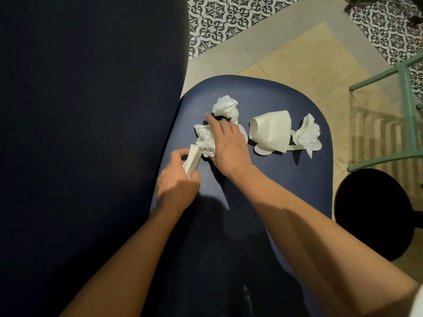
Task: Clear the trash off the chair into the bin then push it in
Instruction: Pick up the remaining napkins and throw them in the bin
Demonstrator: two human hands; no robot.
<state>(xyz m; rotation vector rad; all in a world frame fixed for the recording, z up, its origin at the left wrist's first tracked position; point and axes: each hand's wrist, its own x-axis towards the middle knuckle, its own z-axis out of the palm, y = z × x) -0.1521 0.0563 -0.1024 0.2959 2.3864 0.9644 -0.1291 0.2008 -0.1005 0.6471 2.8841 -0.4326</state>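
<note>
Your left hand (177,179) is curled round a flattened cup (191,160), lifted just off the near part of the chair seat (274,177). Your right hand (226,145) lies spread over a crumpled tissue (206,140) just beside it, fingers stretched and not closed, the forefinger pointing at a second tissue (225,108) beyond.

All the trash sits on the seat's middle and far half. It looks feather-light and soft, so the tissues should crush into one fist, taken by the bulk of the wad. Expect them to spring open again or drift off if held loosely.

To the right lies a crushed cup (270,131), a little stiffer, with creased walls; pinch it across the flat fold and not by the mouth. A third tissue (306,132) touches its far right side, close to the seat's rounded edge, where a careless sweep could send it to the floor (297,56).

The chair back (91,110) walls off the whole left, so the open way out is to the right. There a dark round shape, likely the bin (373,213), stands low beside the seat, with a green frame (409,99) just past it narrowing the room.
</note>
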